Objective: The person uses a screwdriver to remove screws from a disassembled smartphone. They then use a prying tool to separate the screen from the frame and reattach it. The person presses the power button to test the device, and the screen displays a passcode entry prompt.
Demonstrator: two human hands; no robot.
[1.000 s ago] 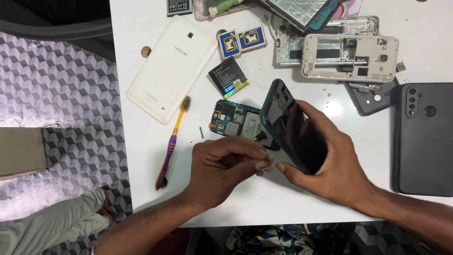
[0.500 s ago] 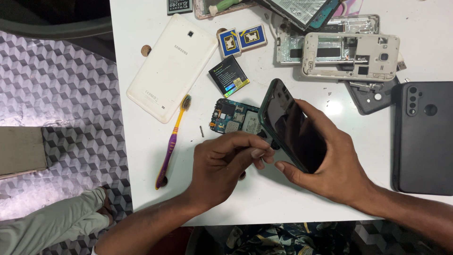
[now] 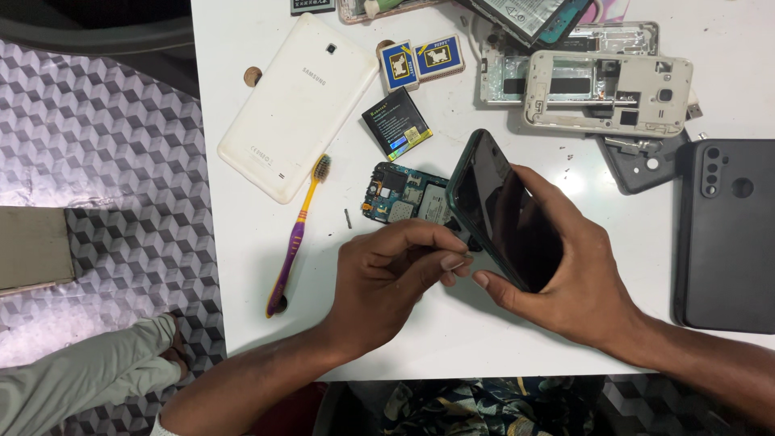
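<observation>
1. Two hands meet at the dark phone [image 3: 504, 214], which stands tilted on its edge near the middle of the white bench [image 3: 242, 266].
2. Just left of the phone lies a bare circuit board [image 3: 404, 198]; further left are a yellow and purple toothbrush [image 3: 297, 230] and a white tablet [image 3: 295, 105].
3. A black battery [image 3: 395, 123] lies above and left of the phone, a grey phone frame [image 3: 605, 93] above and right.
4. The right hand [image 3: 565, 274] is closed around the phone from its right side.
5. The left hand [image 3: 387, 282] is curled, its fingertips [image 3: 454, 262] pinched at the phone's lower left edge; what they pinch is hidden.

One head-worn camera looks steeply down, close over the white table [image 3: 242, 266], whose near edge and the patterned floor [image 3: 97, 161] show.
</observation>
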